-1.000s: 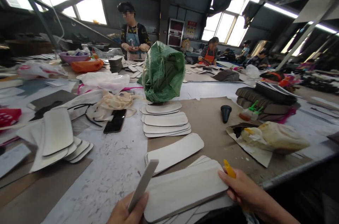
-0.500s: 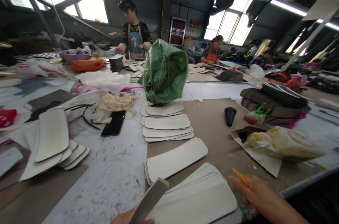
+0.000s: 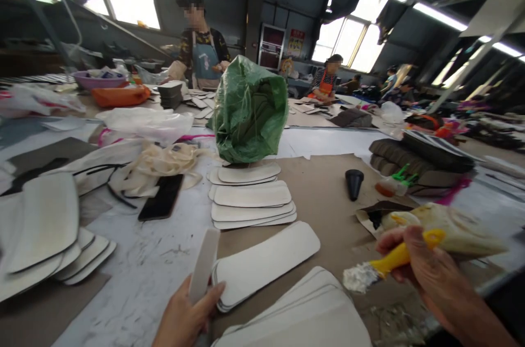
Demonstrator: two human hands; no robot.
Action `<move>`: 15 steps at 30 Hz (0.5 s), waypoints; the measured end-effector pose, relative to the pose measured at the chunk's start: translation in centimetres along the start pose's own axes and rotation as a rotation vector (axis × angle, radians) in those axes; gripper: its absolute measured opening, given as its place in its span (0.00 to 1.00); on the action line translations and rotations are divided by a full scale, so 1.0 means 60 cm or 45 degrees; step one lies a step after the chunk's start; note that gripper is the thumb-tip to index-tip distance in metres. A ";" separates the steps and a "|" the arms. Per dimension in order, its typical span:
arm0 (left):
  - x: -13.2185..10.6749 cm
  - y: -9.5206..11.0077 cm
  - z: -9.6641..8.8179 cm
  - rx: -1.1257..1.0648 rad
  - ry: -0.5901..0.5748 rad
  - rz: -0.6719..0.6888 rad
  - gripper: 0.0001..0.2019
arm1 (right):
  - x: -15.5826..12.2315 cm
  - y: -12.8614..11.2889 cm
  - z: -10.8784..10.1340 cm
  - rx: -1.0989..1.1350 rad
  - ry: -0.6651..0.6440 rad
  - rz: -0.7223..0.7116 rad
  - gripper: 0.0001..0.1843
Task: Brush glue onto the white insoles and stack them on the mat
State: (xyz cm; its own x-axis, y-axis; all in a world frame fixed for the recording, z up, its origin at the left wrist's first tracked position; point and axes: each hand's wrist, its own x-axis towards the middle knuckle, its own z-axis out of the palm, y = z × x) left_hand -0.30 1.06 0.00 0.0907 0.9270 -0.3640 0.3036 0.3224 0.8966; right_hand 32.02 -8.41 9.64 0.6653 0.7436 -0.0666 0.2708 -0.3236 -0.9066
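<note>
Left hand (image 3: 184,306) curls closed around a flat light-grey strip (image 3: 204,262); it has shifted from the nearest fanned pile of white round-cornered panels (image 3: 311,317) to the left end of the next white panel stack (image 3: 266,265), just beyond. The right hand (image 3: 437,276), fingers closed on a yellow-handled brush (image 3: 396,258), has turned its white-caked bristles into view, apart from the panels, so brushing seems paused. Farther off sits a crumpled green plastic sack (image 3: 250,112).

The white bench (image 3: 164,259) carries a brown sheet (image 3: 324,199) and black phone (image 3: 161,198). Pale panels (image 3: 268,265) lie on the sheet.
</note>
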 end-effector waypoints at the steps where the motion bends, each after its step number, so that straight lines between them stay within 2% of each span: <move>1: 0.000 0.003 0.004 -0.014 -0.019 0.010 0.18 | -0.007 -0.006 0.028 0.124 -0.079 0.024 0.30; 4: 0.006 0.003 0.006 -0.072 -0.102 -0.044 0.14 | -0.030 -0.024 0.118 0.385 -0.397 0.179 0.27; 6: 0.011 -0.002 0.004 -0.103 -0.145 -0.080 0.14 | -0.045 -0.030 0.177 0.456 -0.581 0.259 0.24; 8: 0.016 -0.009 0.002 -0.127 -0.169 -0.096 0.15 | -0.056 -0.027 0.227 0.458 -0.694 0.253 0.21; 11: 0.022 -0.017 0.001 -0.167 -0.210 -0.105 0.16 | -0.057 -0.014 0.272 0.371 -0.687 0.182 0.18; 15: 0.023 -0.020 0.002 -0.204 -0.221 -0.107 0.14 | -0.045 -0.009 0.274 0.135 -0.501 0.063 0.18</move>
State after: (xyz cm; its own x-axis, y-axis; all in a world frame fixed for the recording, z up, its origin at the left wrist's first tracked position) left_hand -0.44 1.90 -1.61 0.2373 0.8533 -0.4642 0.1642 0.4358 0.8850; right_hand 18.64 -0.63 3.46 0.3536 0.9022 -0.2469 0.1583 -0.3179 -0.9348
